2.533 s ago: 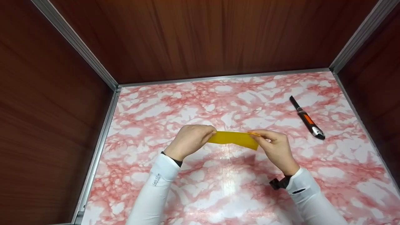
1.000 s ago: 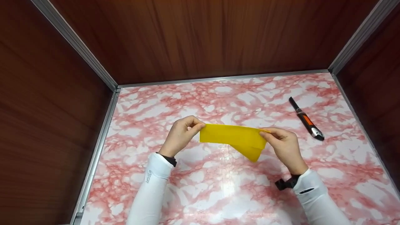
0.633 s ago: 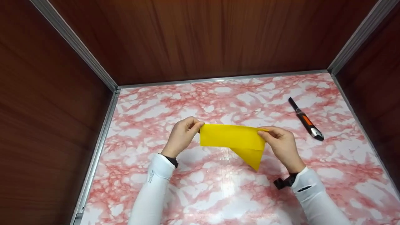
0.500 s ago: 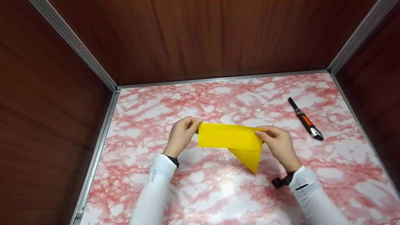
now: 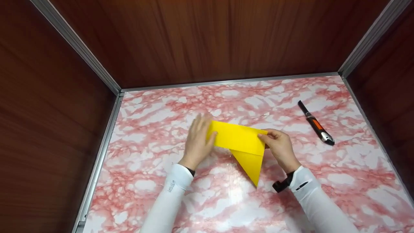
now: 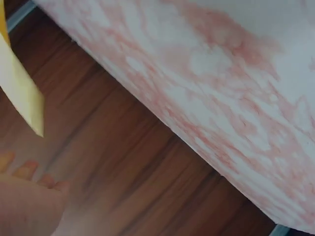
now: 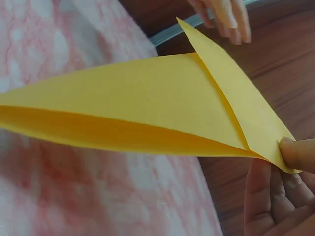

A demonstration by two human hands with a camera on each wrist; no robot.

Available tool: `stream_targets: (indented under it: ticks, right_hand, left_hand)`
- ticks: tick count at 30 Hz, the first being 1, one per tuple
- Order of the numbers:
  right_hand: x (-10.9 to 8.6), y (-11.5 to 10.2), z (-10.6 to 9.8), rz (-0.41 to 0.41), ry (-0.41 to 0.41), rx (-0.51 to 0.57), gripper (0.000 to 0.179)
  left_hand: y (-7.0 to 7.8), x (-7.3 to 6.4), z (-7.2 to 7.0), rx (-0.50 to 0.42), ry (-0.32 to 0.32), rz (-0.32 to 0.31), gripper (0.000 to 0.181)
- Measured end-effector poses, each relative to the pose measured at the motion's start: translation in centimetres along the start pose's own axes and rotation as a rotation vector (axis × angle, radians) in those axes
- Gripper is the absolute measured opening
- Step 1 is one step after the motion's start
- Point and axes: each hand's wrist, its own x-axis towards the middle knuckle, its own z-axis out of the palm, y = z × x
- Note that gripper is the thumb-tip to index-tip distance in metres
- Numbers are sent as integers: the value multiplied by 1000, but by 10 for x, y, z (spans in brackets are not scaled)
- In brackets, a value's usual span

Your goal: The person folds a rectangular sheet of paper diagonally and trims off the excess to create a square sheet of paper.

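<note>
In the head view a yellow folded sheet of paper (image 5: 237,137) is held above the table, a flat band along its top and a triangular flap pointing down at its right. The right hand (image 5: 280,147) pinches its upper right corner between thumb and fingers; the right wrist view shows the thumb on the fold and layers gaping apart in the paper (image 7: 147,93). At the other end, the left hand (image 5: 199,140) is blurred, its fingers extended and thumb overlapping the paper. The left wrist view has a gap between the left hand (image 6: 32,196) and the paper (image 6: 22,91).
A utility knife (image 5: 316,123) with a black and orange handle lies on the right of the table. The tabletop (image 5: 155,113) has a red and white marbled pattern. Dark wood panels (image 5: 200,38) with metal edging enclose the back and both sides.
The folded paper was turned to face the camera, its triangular flap coming into view. The left hand has released its corner and spread its fingers; the right hand has shifted slightly left, still pinching.
</note>
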Motion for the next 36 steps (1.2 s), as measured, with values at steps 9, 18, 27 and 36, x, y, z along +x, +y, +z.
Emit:
stream_targets:
  ticks: [9,18,27,36]
  right_hand:
    - [24,34,10,48,-52,-216,28]
    - [35,56,18,39,-56,-313,28]
    - [37,61,10,-46,-7,-463,28]
    - [24,69,-3,-557,-263,-971,38]
  left_hand:
    - [26,-31,75,232,-358,102,66]
    - [36,-47,114,306,-464,12,68]
    - [38,-50,122,341,-453,2,69]
    - [41,-49,122,369,-465,7,70]
